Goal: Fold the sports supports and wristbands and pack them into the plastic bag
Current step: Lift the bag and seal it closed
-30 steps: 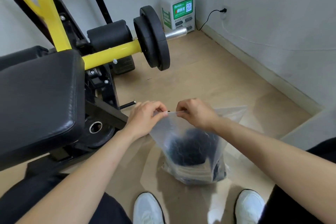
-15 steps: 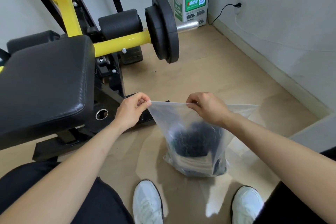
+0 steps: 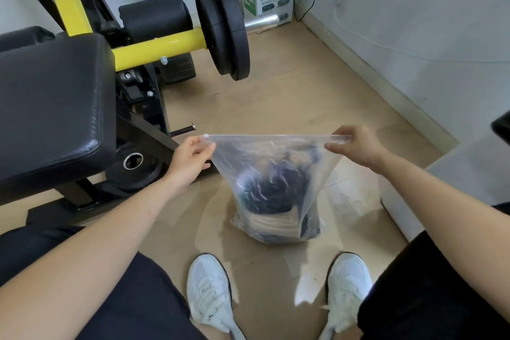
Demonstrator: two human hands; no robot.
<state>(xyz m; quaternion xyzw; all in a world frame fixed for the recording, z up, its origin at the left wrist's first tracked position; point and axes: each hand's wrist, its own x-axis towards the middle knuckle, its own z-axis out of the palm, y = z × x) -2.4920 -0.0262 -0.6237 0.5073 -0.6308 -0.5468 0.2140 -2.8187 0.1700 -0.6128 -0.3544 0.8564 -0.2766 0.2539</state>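
Pinching the plastic bag (image 3: 276, 159) by its top corners with the left grip (image 3: 190, 157) and the right grip (image 3: 358, 146), both clamped on the zip edge, pulling it taut between them. Carrying the folded supports and wristbands (image 3: 269, 190) inside, hanging below the grips. Seemingly finishing: packing done, sealing remaining.

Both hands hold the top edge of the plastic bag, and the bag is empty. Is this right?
No. The head view shows the bag is not empty: dark supports lie inside. The left hand and right hand do hold its top edge.
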